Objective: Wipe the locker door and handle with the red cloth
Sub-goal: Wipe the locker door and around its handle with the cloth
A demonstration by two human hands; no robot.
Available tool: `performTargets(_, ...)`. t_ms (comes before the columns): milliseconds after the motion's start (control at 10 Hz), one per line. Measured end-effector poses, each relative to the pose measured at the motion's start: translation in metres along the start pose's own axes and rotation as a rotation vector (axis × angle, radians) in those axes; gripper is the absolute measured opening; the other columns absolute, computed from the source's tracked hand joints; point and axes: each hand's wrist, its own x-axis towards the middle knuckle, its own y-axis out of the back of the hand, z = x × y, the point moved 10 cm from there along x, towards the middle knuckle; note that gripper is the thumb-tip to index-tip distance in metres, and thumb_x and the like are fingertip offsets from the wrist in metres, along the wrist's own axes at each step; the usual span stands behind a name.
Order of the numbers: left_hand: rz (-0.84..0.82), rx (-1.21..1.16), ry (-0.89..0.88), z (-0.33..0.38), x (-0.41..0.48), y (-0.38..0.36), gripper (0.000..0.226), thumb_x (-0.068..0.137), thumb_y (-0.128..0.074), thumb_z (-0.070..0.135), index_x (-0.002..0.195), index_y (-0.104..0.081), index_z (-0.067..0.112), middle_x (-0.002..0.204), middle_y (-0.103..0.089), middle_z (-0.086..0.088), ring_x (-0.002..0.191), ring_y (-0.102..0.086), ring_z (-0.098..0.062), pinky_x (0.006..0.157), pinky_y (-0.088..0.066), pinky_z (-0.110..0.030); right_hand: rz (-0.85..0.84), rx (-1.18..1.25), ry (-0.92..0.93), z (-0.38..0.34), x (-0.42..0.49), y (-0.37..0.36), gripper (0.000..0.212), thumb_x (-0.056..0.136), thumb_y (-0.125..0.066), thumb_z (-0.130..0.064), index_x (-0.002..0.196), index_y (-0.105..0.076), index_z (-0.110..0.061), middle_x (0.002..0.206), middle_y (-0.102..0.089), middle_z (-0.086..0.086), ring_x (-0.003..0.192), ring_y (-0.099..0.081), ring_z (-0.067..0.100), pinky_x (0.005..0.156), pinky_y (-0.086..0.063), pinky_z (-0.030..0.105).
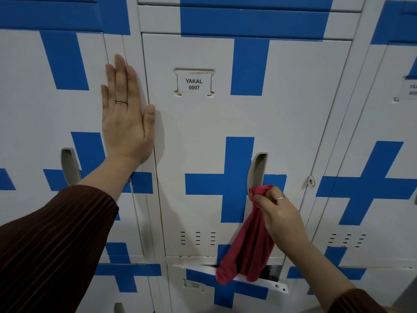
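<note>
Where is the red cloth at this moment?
In the head view, the red cloth hangs from the right hand, lower right of centre, its top bunched at the bottom of the handle of locker 0007.

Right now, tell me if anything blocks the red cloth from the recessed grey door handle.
Nothing visible does. The right hand already holds the red cloth against the recessed grey handle's lower end.

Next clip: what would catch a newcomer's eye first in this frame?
The red cloth stands out, pinched in the right hand at the lower end of the recessed handle and hanging down the locker door. The left hand lies flat at that door's left edge. Bold blue crosses cover the white lockers, and a label reads YAKAL 0007.
</note>
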Motion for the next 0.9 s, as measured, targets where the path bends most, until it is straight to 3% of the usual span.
performTargets(100,0.001,0.0,0.0,0.0,0.0,0.0,0.063,0.097,-0.016,0.035,0.145,-0.011,-0.004,0.152,-0.01,-0.027,0.141,-0.004,-0.036,0.116,0.003,-0.036,0.047,-0.073,0.076,-0.008,-0.001,0.001,0.06,0.077,-0.026,-0.076,0.096,-0.058,-0.03,0.081,-0.043,-0.031,0.077,-0.047,-0.015,0.064,-0.034,-0.001)
performTargets(200,0.002,0.002,0.003,0.0,0.0,0.0,0.063,0.097,-0.016,0.035,0.145,-0.01,-0.004,0.152,-0.009,-0.027,0.142,-0.003,-0.036,0.116,0.004,-0.035,0.134,-0.109,0.0,-0.003,0.0,0.003,0.023,0.084,-0.061,-0.032,0.089,-0.066,-0.01,0.08,-0.048,-0.011,0.064,-0.046,0.004,0.055,-0.051,0.028)
performTargets(300,0.003,0.002,0.005,0.001,0.0,0.0,0.062,0.096,-0.017,0.034,0.145,-0.01,-0.004,0.152,-0.009,-0.027,0.142,-0.004,-0.036,0.116,0.004,-0.035,0.288,-0.082,0.019,-0.013,-0.005,0.004,0.014,0.079,-0.068,-0.014,0.086,-0.063,-0.002,0.082,-0.053,0.007,0.068,-0.046,0.012,0.055,-0.049,0.025)
performTargets(500,0.014,-0.012,-0.001,0.001,0.001,0.001,0.063,0.096,-0.018,0.033,0.145,-0.012,-0.005,0.151,-0.011,-0.028,0.141,-0.005,-0.037,0.116,0.003,-0.036,0.521,0.118,-0.077,-0.031,-0.012,0.003,0.018,0.073,-0.07,0.0,0.086,-0.058,0.004,0.08,-0.054,0.017,0.072,-0.034,0.0,0.071,-0.037,0.012)
performTargets(600,0.016,-0.012,-0.004,0.001,0.0,0.001,0.063,0.096,-0.016,0.035,0.145,-0.012,-0.006,0.151,-0.011,-0.028,0.141,-0.005,-0.038,0.116,0.003,-0.035,0.384,0.185,-0.08,-0.044,-0.006,-0.022,0.018,0.083,-0.064,-0.004,0.1,-0.06,-0.003,0.093,-0.056,-0.001,0.079,-0.04,-0.009,0.075,-0.034,0.005)
performTargets(700,0.011,-0.02,-0.007,0.001,0.0,0.001,0.063,0.097,-0.016,0.036,0.145,-0.013,-0.006,0.151,-0.011,-0.029,0.141,-0.005,-0.038,0.116,0.003,-0.035,0.111,0.305,-0.072,-0.063,-0.01,-0.069,0.035,0.082,-0.067,-0.017,0.116,-0.055,-0.019,0.101,-0.059,-0.014,0.086,-0.057,-0.01,0.078,-0.044,0.003)
performTargets(800,0.01,-0.018,-0.008,0.0,0.0,0.001,0.063,0.097,-0.016,0.035,0.145,-0.012,-0.005,0.151,-0.011,-0.028,0.141,-0.004,-0.037,0.116,0.002,-0.036,-0.194,0.074,0.005,-0.066,-0.027,-0.11,0.074,0.06,-0.084,-0.025,0.122,-0.044,-0.025,0.11,-0.063,0.004,0.086,-0.065,0.015,0.077,-0.052,0.024)
performTargets(900,0.012,-0.032,-0.01,0.0,0.0,0.0,0.063,0.097,-0.016,0.036,0.145,-0.012,-0.005,0.151,-0.011,-0.028,0.142,-0.001,-0.03,0.116,0.001,-0.038,-0.03,0.073,0.044,-0.064,-0.027,-0.077,0.012,0.086,-0.047,-0.056,0.095,-0.048,-0.049,0.097,-0.06,-0.028,0.09,-0.057,-0.004,0.079,-0.046,0.018)
